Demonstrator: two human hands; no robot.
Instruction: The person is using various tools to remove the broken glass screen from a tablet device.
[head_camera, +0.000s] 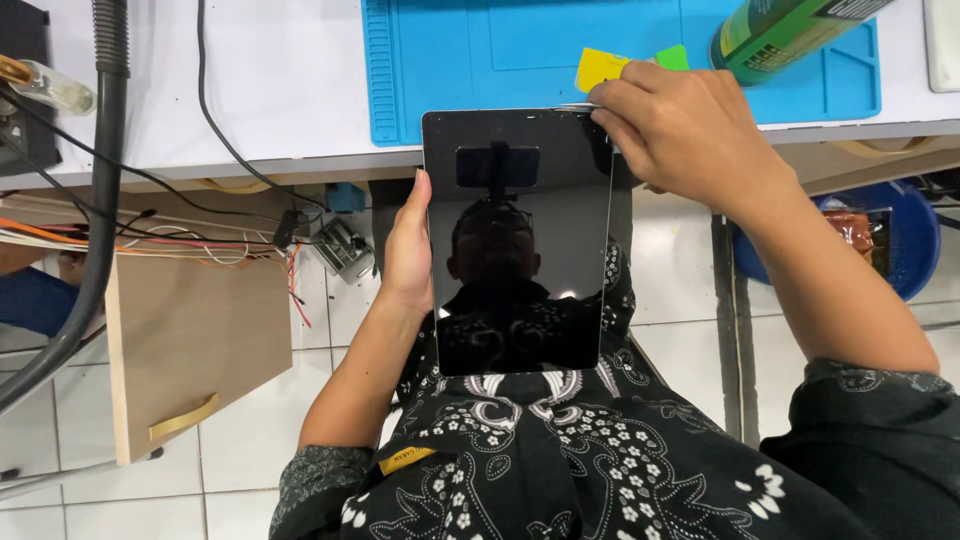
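A black tablet (520, 250) with a dark glossy screen is held upright over my lap, below the table edge. My left hand (408, 245) grips its left edge, thumb on the front rim. At the tablet's top right corner my right hand (680, 130) has its fingers pinched on a thin metal pry tool (578, 106) that lies along the top edge. A yellow plastic pick (598, 68) and a green pick (672, 57) lie on the blue mat just behind my right hand.
A blue silicone work mat (450, 70) covers the white table (270, 90). A green can (780, 30) lies at the mat's back right. Cables and a black hose (100, 200) hang at left over a wooden drawer (190, 350). A blue basin (910, 240) sits on the tiled floor.
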